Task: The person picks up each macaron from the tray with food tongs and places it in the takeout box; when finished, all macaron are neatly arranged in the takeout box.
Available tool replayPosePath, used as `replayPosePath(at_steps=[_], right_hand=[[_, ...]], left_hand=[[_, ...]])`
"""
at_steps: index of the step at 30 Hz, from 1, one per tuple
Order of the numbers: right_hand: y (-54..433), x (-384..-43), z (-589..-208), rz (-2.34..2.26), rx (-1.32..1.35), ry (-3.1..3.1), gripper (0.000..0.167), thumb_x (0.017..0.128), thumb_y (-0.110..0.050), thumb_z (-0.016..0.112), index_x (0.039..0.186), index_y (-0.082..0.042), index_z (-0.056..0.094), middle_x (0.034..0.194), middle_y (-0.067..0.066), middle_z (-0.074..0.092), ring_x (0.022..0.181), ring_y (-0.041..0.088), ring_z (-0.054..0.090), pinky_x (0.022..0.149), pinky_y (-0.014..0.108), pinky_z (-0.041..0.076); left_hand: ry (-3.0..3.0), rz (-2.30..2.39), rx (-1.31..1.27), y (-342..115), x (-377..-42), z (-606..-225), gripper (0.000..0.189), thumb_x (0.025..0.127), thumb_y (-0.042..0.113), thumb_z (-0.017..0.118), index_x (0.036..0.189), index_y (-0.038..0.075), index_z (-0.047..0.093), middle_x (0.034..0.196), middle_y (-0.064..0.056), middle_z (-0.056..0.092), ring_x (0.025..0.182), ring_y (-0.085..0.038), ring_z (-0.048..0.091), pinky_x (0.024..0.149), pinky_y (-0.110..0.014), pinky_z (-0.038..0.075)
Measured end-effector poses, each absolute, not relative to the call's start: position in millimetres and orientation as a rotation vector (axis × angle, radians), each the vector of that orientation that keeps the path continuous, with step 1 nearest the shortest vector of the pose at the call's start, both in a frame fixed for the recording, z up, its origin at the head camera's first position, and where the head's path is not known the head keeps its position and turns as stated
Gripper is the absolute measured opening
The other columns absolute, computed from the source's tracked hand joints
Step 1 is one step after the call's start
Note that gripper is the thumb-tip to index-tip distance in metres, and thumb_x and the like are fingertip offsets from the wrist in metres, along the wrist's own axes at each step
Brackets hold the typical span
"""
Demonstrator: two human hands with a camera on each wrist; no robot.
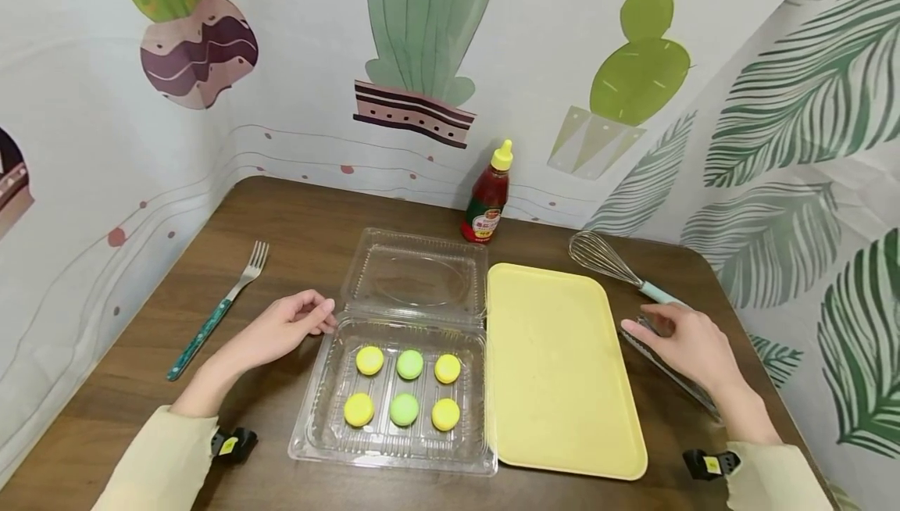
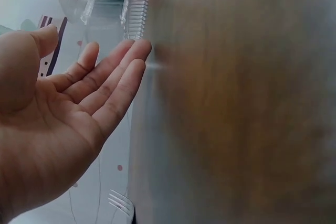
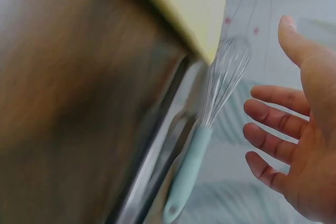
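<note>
My left hand (image 1: 295, 323) rests at the left edge of a clear plastic box (image 1: 394, 456), its fingers loosely bent and holding nothing. In the left wrist view its palm (image 2: 58, 108) faces the camera. The box's lid is folded back, and inside sit several yellow balls (image 1: 358, 409) and two green balls (image 1: 404, 409) in two rows. My right hand (image 1: 692, 343) hovers over metal tongs (image 1: 696, 394) with nothing in its grasp. From the right wrist view, its fingers are spread apart from the tongs (image 3: 157, 156) and the whisk (image 3: 191, 166).
Right of the box lies a yellow tray (image 1: 562, 370). A whisk (image 1: 608, 257) with a pale blue handle is behind my right hand. A red sauce bottle (image 1: 487, 202) stands at the back by the patterned cloth (image 1: 295, 50). On the left is a fork (image 1: 221, 312).
</note>
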State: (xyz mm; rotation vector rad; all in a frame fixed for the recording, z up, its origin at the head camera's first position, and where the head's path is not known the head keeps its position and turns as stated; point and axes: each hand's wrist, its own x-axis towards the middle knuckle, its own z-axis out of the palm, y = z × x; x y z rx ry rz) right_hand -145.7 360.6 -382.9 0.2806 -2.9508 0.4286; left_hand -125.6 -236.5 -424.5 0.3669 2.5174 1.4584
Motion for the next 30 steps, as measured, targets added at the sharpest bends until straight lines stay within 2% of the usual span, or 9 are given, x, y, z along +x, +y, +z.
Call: replayPosePath(at_steps=[9,16,20,30], right_hand=[[313.3,-171.3,-377.3,0.529,0.441,-2.875,0.042,0.094,-0.044,0.069,0.106,-0.004,0.074,0.068,-0.003,0.055,0.059,0.016,0.047,0.053,0.031,0.037],[275.1,-194.5,-380.1,0.602,0.465,-2.914,0.045,0.097,-0.048,0.062,0.107,-0.006,0.074,0.076,0.000,0.063,0.060,0.015,0.052,0.052,0.033,0.041],[253.2,-204.7,-386.3,0.628,0.500,-2.912,0.041,0.097,-0.047,0.062,0.105,-0.009,0.075,0.076,0.000,0.064,0.062,0.015,0.053,0.051,0.033,0.041],[207.3,-221.6,-396.3,0.803,0.554,-2.962,0.033,0.098,-0.039,0.064,0.105,-0.009,0.075,0.077,0.001,0.066,0.061,0.014,0.055,0.055,0.032,0.043]], left_hand=[[2.570,1.419,0.245,-239.4,-151.0,-423.3,0.043,0.106,0.034,0.049,0.111,-0.008,0.058,0.100,-0.016,0.071,0.093,-0.027,0.071,0.082,-0.038,0.057],[2.432,1.454,0.167,-240.9,-170.3,-420.1,0.057,0.107,0.041,0.045,0.126,-0.012,0.049,0.116,-0.026,0.065,0.106,-0.034,0.066,0.093,-0.043,0.052],[2.352,1.423,0.172,-236.7,-181.8,-419.0,0.061,0.107,0.044,0.042,0.130,-0.012,0.048,0.122,-0.026,0.063,0.108,-0.033,0.062,0.095,-0.040,0.051],[2.265,1.434,0.253,-227.6,-202.9,-416.9,0.056,0.108,0.039,0.041,0.127,-0.014,0.050,0.122,-0.027,0.061,0.106,-0.031,0.060,0.093,-0.038,0.050]])
